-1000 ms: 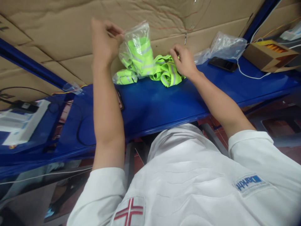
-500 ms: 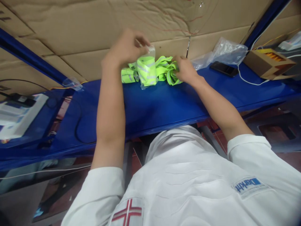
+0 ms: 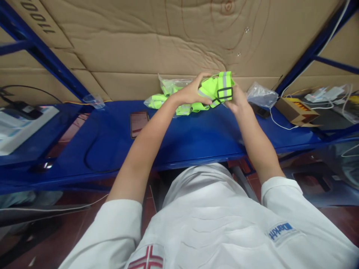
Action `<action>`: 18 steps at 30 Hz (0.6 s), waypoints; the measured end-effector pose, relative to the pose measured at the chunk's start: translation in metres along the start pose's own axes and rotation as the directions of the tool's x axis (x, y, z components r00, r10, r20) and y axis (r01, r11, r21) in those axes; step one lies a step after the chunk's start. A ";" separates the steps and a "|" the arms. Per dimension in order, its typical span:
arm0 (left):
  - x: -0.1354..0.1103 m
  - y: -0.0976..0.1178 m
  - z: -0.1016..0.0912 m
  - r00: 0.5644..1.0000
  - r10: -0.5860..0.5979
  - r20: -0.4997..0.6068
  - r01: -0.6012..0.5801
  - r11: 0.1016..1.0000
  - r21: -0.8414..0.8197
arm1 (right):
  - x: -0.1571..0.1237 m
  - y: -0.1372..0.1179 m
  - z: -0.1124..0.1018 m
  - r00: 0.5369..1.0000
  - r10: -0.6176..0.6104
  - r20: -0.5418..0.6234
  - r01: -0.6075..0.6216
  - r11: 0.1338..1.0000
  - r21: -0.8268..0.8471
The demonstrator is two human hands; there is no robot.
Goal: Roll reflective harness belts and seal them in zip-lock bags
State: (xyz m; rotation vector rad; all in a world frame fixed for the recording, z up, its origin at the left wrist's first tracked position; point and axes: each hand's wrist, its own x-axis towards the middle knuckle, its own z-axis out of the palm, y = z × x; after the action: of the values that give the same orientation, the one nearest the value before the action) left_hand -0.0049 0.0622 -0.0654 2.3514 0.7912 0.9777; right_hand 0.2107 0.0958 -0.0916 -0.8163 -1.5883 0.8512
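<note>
strap (image 3: 206,87) between left hand (image 3: 193,92) and right hand (image 3: 238,98)

the left hand grips the neon strap, thumb in front, fingers behind. the right hand holds it at the other edge, its fingertips hidden behind the strap. the strap is bunched above the back of the blue table (image 3: 196,140), its black buckle (image 3: 225,89) facing the camera near the right hand.

taking the strap as the clock's centre, bagged straps (image 3: 157,101) lie just beside the left hand at nine o'clock, partly covered by it. at eight, near the left forearm, is a pale-screened phone (image 3: 139,123). a clear bag (image 3: 262,95) sits at three, a dark phone (image 3: 261,111) at four, partly behind the right forearm. further out, between three and four, stands an open box (image 3: 294,114) with orange contents. cardboard (image 3: 126,45) rises at twelve.
</note>
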 end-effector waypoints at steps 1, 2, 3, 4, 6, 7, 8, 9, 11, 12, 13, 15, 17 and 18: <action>0.000 -0.003 -0.002 1.000 -0.023 -0.012 0.023 0.999 -0.026 | -0.003 -0.001 0.004 0.998 0.068 -0.012 -0.067 0.996 0.063; -0.001 -0.006 -0.004 0.999 -0.048 -0.016 0.047 0.998 -0.047 | -0.005 -0.001 0.008 0.992 0.126 -0.017 -0.123 0.984 0.125; -0.002 -0.009 -0.006 0.997 -0.069 -0.018 0.068 0.996 -0.057 | -0.007 -0.001 0.012 0.986 0.168 -0.018 -0.162 0.972 0.171; -0.002 -0.012 -0.008 0.996 -0.086 -0.024 0.085 0.995 -0.052 | -0.009 0.000 0.015 0.978 0.205 -0.026 -0.195 0.958 0.209; -0.002 -0.017 -0.012 0.993 -0.110 -0.045 0.111 0.994 0.001 | -0.009 0.005 0.020 0.957 0.284 -0.062 -0.259 0.930 0.262; -0.002 -0.019 -0.013 0.991 -0.123 -0.058 0.125 0.991 0.039 | -0.008 0.008 0.022 0.942 0.326 -0.083 -0.291 0.913 0.285; -0.001 -0.021 -0.014 0.988 -0.137 -0.068 0.142 0.987 0.078 | -0.007 0.011 0.023 0.927 0.360 -0.103 -0.316 0.900 0.300; 0.000 -0.022 -0.014 0.986 -0.151 -0.072 0.158 0.980 0.117 | -0.006 0.014 0.023 0.919 0.375 -0.119 -0.326 0.895 0.303; 0.001 -0.024 -0.013 0.985 -0.166 -0.054 0.173 0.968 0.182 | -0.005 0.021 0.022 0.915 0.379 -0.140 -0.323 0.894 0.312; 0.002 -0.025 -0.012 0.986 -0.165 -0.035 0.168 0.965 0.201 | -0.005 0.025 0.022 0.916 0.371 -0.149 -0.308 0.893 0.327; 0.002 -0.025 -0.011 0.987 -0.159 -0.012 0.157 0.965 0.211 | -0.005 0.029 0.021 0.922 0.355 -0.157 -0.285 0.894 0.346; 0.002 -0.025 -0.009 0.989 -0.146 0.025 0.138 0.967 0.213 | -0.005 0.038 0.019 0.943 0.296 -0.155 -0.222 0.902 0.371; 0.002 -0.023 -0.010 0.988 -0.149 0.040 0.136 0.966 0.221 | -0.002 0.049 0.016 0.968 0.224 -0.114 -0.173 0.923 0.345; 0.001 -0.022 -0.010 0.987 -0.155 0.045 0.140 0.963 0.232 | 0.000 0.054 0.014 0.978 0.192 -0.083 -0.158 0.937 0.311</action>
State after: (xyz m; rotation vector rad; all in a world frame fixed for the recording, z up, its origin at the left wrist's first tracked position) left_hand -0.0190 0.0810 -0.0719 2.4578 1.0876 0.7829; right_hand 0.2004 0.1216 -0.1405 -0.7757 -1.2588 1.1269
